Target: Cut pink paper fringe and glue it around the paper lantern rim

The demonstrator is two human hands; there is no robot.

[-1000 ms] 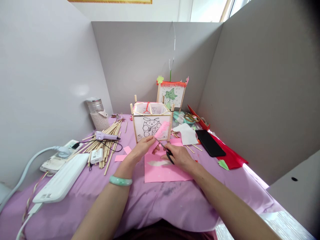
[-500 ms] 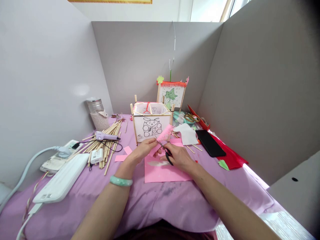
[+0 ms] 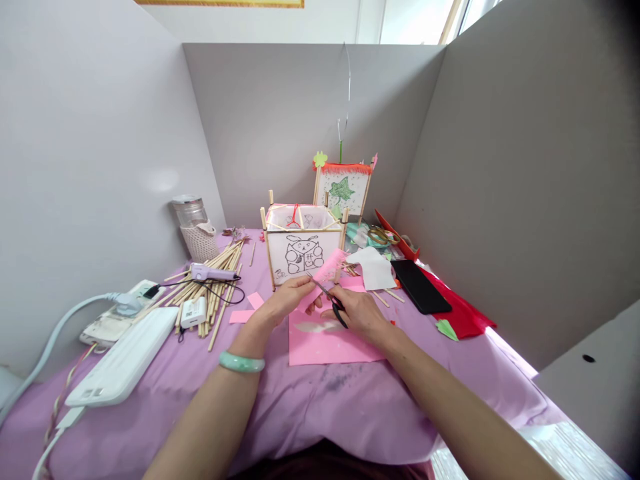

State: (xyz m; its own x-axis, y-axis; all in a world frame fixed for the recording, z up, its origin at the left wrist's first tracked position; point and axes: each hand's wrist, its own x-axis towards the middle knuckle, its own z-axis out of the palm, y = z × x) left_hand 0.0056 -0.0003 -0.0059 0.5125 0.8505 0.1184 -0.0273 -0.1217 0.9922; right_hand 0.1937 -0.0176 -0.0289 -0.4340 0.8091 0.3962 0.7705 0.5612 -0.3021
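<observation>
My left hand pinches a pink paper strip whose upper edge is cut into a fringe. Black-handled scissors are gripped in my right hand, their blades lying across the strip close to my left fingertips. Below both hands a pink sheet lies flat, with a pale patch on it. Just behind stands a stick-framed paper lantern with a line drawing on its front and a red cord at its open top. Part of the strip is hidden behind my fingers.
On the left are wooden sticks, a lilac glue gun, a white power bank and a bottle in a knitted sleeve. To the right lie a black phone and white paper. A second lantern stands behind.
The scissor blades have shifted slightly against the strip, and their handles sit a little closer together. Both hands stay almost in place.
</observation>
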